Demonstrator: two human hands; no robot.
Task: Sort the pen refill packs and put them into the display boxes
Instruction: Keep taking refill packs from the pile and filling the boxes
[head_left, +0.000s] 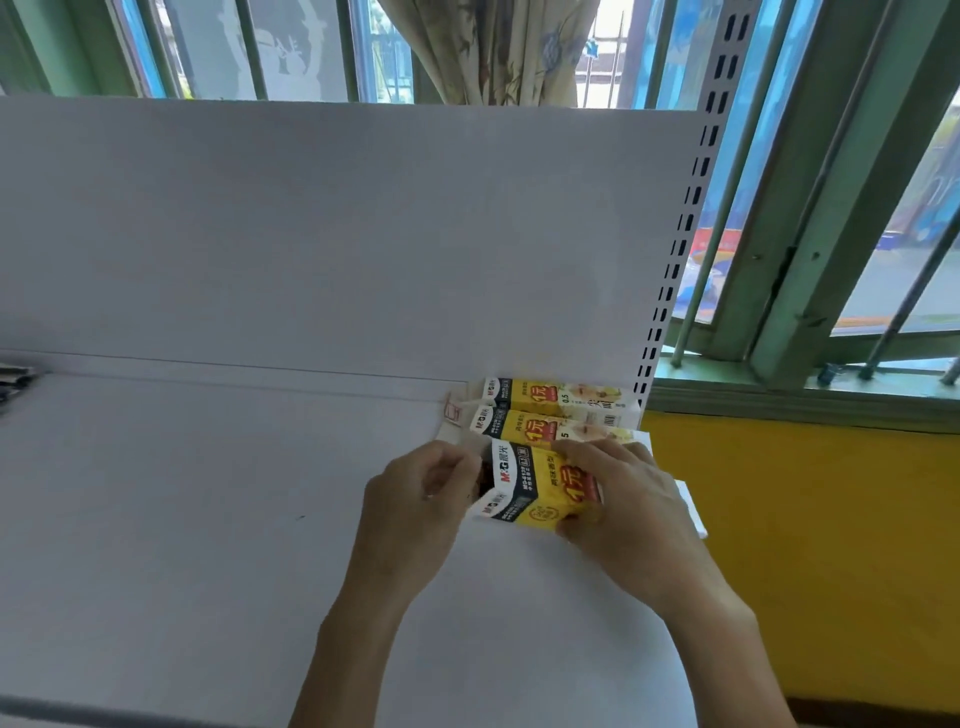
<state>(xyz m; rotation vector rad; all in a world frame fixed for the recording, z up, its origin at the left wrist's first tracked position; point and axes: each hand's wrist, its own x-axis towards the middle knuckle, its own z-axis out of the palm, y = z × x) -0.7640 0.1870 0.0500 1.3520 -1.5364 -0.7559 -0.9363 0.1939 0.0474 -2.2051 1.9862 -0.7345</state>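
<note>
The yellow-and-white cardboard display box (540, 486) you hold sits right of centre in the frame, over the white shelf (208, 519). It looks light and crushable, so hold its stiff edges. Your right hand (618, 499) clamps its right end; your left hand (421, 493) pinches the open flap. Two matching boxes (550, 413) lie just behind.

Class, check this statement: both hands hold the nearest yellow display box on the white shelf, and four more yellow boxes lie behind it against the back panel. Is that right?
Not quite. The head view shows two yellow boxes behind, not four. The rest stands: left hand and right hand hold the nearest box on the white shelf.
</note>
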